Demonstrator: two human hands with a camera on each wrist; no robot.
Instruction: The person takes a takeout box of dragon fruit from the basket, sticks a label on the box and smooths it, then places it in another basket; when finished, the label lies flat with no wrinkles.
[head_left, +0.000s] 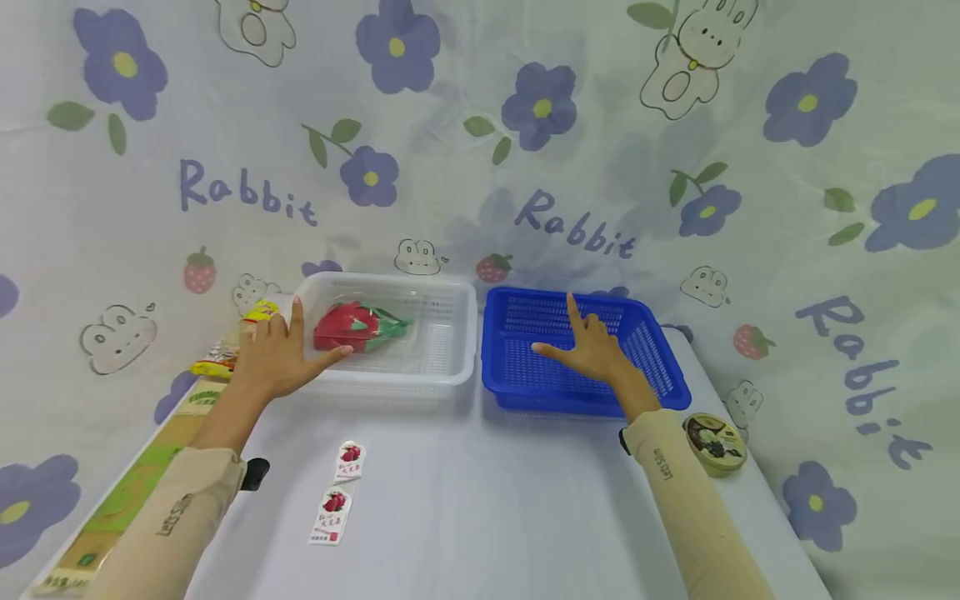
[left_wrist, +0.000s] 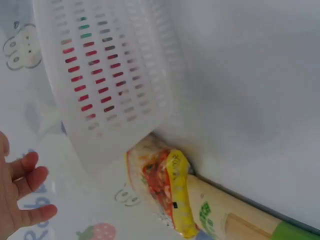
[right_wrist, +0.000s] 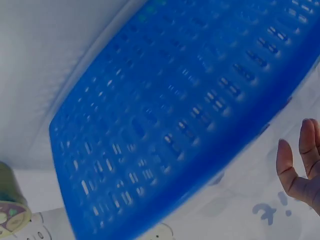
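Observation:
My left hand [head_left: 276,357] hovers at the left end of a white plastic basket [head_left: 390,379], index finger and thumb spread wide, holding nothing. Inside that basket lies a red and green dragon fruit package [head_left: 352,327] in clear wrapping. Over a blue plastic basket [head_left: 585,404] is my right hand [head_left: 596,350], its index finger and thumb spread, with nothing in its grasp. In the left wrist view, the fingers [left_wrist: 31,182] appear apart from the white basket's slotted wall. The right wrist view shows fingers [right_wrist: 286,160] beyond the blue basket's edge.
A yellow-trimmed food packet [head_left: 225,354] and a long green-and-tan package [head_left: 135,492] lie along the table's left edge. Two dragon fruit stickers [head_left: 330,512] lie in front of the white basket. A round tin [head_left: 715,444] stands beside my right sleeve. Patterned cloth [head_left: 465,167] hangs behind.

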